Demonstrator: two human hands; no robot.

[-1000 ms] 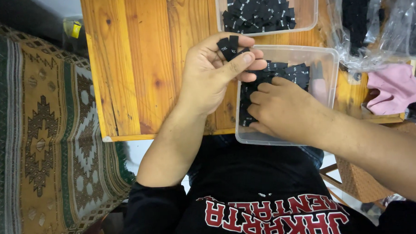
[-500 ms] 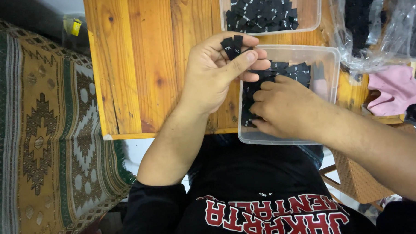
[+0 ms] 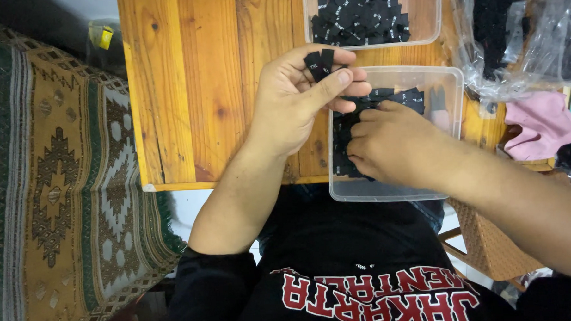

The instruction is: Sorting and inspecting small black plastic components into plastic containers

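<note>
Left hand (image 3: pixel 296 100) pinches small black tags (image 3: pixel 320 59) above the table (image 3: pixel 194 88), while the right hand (image 3: pixel 389 144), fingers curled, digs into the tub (image 3: pixel 444 88) at 3 o'clock.

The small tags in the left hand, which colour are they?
Black, with small white print; the tags show best in the head view, pinched in the left hand.

We see a table (image 3: pixel 188 88) of orange-brown wood, smooth and a bit shiny, with dark knots; the near see-through box (image 3: pixel 394 191) looks like clear plastic, smooth and cloudy; the small black tags (image 3: pixel 320 59) in our left hand (image 3: pixel 299 100) look like matt woven cloth; the crinkly clear bag (image 3: pixel 522 51) is thin glossy plastic; the patterned green and tan rug (image 3: pixel 52 187) is rough woven cloth; the pink bundle (image 3: pixel 540 129) looks soft.
</note>
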